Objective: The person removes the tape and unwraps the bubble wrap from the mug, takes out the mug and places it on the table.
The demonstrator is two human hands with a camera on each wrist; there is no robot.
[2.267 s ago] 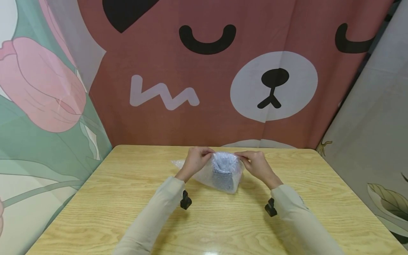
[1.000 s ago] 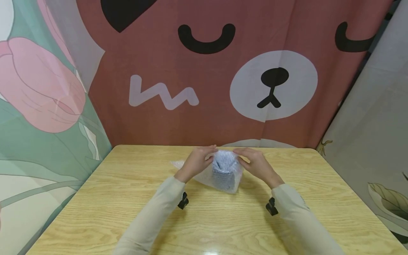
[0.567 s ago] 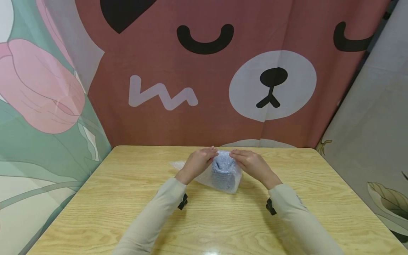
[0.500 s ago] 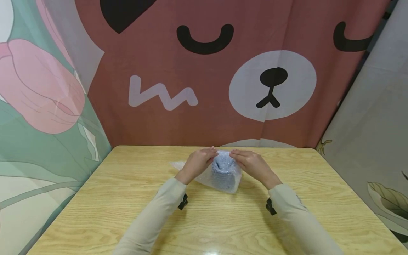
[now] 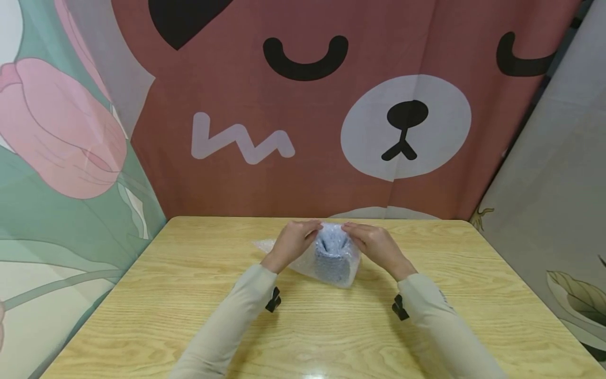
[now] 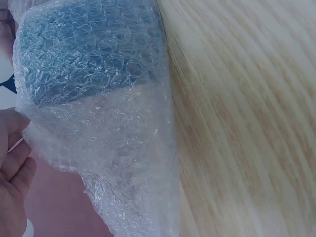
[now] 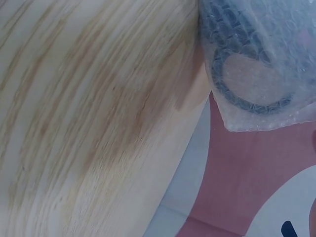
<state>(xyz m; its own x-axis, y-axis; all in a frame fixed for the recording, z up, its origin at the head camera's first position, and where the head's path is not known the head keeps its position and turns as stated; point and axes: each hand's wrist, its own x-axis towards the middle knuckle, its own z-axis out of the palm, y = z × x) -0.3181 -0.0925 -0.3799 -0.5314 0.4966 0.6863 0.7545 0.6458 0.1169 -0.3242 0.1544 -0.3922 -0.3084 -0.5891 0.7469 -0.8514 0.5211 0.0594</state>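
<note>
A blue mug (image 6: 94,47) shows through clear bubble wrap (image 5: 352,263) at the far middle of the table; its loop handle (image 7: 219,81) shows in the right wrist view. The wrap's top is folded inward over the mug's mouth. My left hand (image 5: 294,239) pinches the wrap at its upper left edge; its fingers (image 6: 17,165) lie at the wrap's edge in the left wrist view. My right hand (image 5: 376,245) holds the upper right edge, fingertips behind the rim and thumb partly hidden. Only a sliver of it shows in the right wrist view.
The wooden table (image 5: 303,331) ends just behind the wrapped mug, at a printed bear curtain (image 5: 236,184). A loose tail of wrap (image 5: 262,245) lies to the left behind my left hand. Black wrist cameras (image 5: 273,300) hang under both sleeves.
My hands have moved inward and closer together from the wrap's outer edges, and the wrap's top has folded further in over the mug. The wrapped mug stays in place.
</note>
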